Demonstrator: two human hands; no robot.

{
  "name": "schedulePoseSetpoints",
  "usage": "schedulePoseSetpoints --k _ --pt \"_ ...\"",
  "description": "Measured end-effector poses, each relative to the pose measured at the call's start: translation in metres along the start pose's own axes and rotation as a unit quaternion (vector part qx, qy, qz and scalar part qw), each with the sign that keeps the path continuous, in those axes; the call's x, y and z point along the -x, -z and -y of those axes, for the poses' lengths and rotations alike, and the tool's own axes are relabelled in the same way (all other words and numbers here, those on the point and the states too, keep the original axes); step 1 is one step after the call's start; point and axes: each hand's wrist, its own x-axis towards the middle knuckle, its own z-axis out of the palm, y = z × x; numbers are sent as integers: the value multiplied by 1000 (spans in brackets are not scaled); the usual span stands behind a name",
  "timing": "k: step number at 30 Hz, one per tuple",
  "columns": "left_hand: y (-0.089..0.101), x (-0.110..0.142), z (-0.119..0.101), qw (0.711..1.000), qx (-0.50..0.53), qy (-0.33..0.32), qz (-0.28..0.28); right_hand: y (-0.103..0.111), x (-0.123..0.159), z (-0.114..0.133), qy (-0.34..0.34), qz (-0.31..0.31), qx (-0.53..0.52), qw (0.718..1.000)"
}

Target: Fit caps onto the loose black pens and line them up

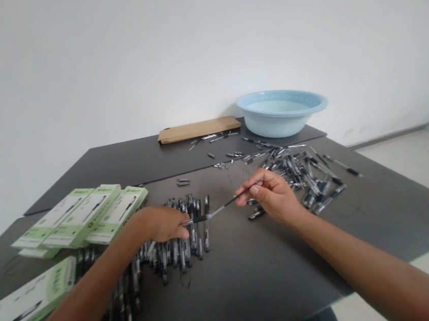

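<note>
Partly hidden, pen barrel [201, 219] pinched in left hand [164, 223], thin dark rod [234, 198] in right hand [275, 196], contact blurred.

Soft, diffuse light, slightly hazy detail, dark upper-right corner.

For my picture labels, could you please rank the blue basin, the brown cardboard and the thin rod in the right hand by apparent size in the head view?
1. Blue basin
2. Brown cardboard
3. Thin rod in the right hand, smallest although nearest the camera
</note>
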Motion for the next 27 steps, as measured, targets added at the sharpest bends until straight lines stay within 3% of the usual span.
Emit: schedulePoseSetpoints --k 4,27 --pt "4 1 -2 999 -12 5 45 0 1 1 5 4 12 1000" --pt "0 -1 1 999 3 14 47 4 7 4 37 32 221 974"
